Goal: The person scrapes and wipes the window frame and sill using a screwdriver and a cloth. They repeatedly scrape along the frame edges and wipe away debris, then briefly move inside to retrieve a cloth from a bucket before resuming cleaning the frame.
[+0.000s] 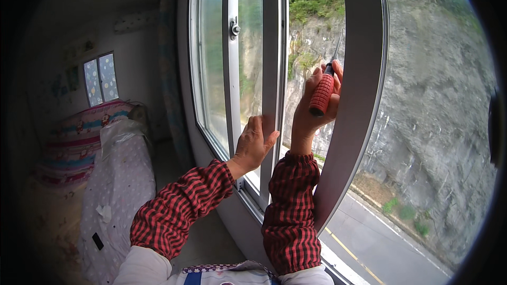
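My right hand [317, 99] is closed around the red ribbed handle of a screwdriver [323, 91] in the gap between two upright window frame members. The screwdriver's thin metal shaft points up, beside the wide right frame member [356, 99]. My left hand [255, 142] rests with bent fingers against the upright stile of the sliding window sash [272, 67], its thumb spread; no object shows in it. A crescent window latch [235, 29] sits on the pale upright to the left, above my left hand. Red and black checked sleeve covers are on both forearms.
A bed with a dotted cover [119, 182] stands at the left, bearing a dark flat object [97, 241] and a patterned quilt [79, 138]. A curtain [174, 67] hangs beside the window. Outside are a road [376, 237] far below and a rock face [427, 107].
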A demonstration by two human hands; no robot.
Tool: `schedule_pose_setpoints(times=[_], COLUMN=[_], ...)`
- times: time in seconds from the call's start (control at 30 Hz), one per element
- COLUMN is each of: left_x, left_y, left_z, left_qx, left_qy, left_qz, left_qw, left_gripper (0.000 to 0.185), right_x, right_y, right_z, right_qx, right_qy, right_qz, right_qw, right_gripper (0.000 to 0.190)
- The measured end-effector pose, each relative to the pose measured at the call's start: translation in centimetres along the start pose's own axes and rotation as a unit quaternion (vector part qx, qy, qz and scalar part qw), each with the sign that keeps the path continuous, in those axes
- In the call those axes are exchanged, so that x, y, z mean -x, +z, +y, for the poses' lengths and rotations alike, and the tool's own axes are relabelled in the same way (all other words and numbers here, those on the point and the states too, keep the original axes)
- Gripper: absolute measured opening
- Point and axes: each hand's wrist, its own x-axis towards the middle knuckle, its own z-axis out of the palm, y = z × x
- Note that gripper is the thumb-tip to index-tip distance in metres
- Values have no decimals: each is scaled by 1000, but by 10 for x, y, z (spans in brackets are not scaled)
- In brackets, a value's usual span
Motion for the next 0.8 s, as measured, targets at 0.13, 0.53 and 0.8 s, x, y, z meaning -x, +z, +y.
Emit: schedule_pose_setpoints(times=[0.13, 0.53, 0.8], left_x=[2, 0, 2], left_y=[2, 0, -7], left_z=[-7, -6, 0], left_qx=[-3, -30, -27], left_qy=[30, 49, 0], left_qz=[3, 18, -29], left_qw=[1000, 998, 999], left_gripper=[48, 49, 51], right_x=[21, 35, 40], right_y=[-12, -5, 9], right_z=[-29, -45, -19], right_qx=[-139, -177, -150], right_qy=[66, 36, 11], right_qz=[-32, -69, -104], right_qw=[988, 981, 983], right_gripper=[9, 36, 45])
